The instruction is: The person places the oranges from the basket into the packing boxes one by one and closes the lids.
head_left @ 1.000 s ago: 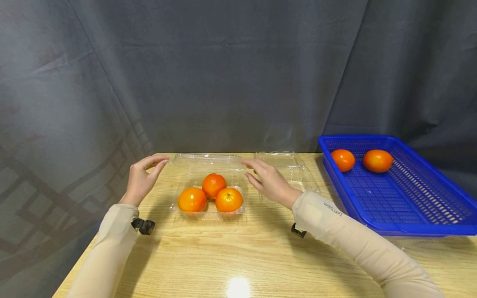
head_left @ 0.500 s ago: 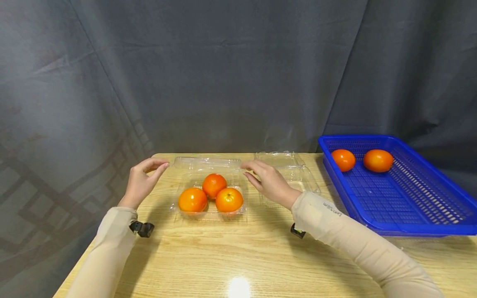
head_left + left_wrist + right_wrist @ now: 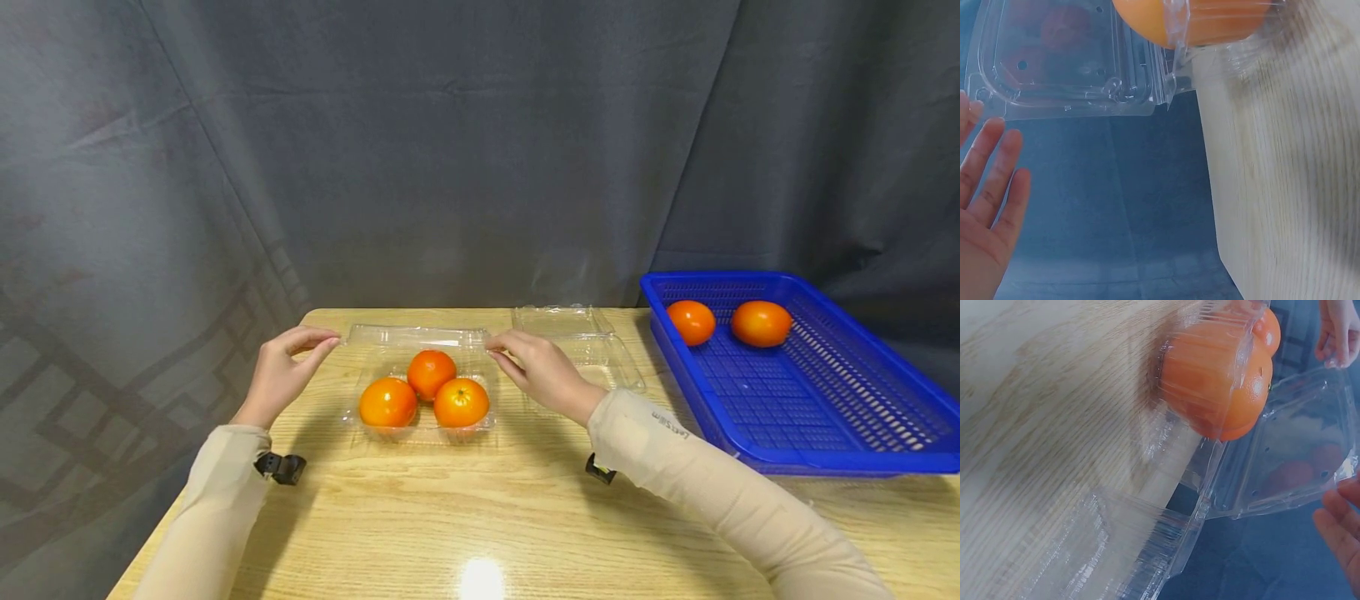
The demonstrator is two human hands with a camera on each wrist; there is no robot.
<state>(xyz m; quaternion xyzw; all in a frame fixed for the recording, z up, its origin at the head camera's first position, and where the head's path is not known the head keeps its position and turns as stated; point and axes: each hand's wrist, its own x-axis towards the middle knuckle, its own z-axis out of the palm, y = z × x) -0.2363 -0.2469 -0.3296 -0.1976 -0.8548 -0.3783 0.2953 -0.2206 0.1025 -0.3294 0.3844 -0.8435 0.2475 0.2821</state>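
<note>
Three oranges sit in a clear plastic clamshell box on the table. Its hinged lid stands raised behind the fruit, tilted, and shows as a clear panel in the left wrist view. My left hand pinches the lid's left corner between thumb and fingertips, the other fingers extended. At the opposite corner, my right hand pinches the lid as well. In the right wrist view one orange shows through the clear wall, and my right hand is partly cut off by the frame.
Right of the box stands a second clear clamshell, lid up, partly behind my right hand. Farther right, a blue basket holds two red-orange fruits. A dark curtain hangs behind the wooden table.
The lid's upper edge has come down and toward me. Both hands have moved slightly with it, and the right thumb and fingertips have drawn closer together. The oranges have stayed in place.
</note>
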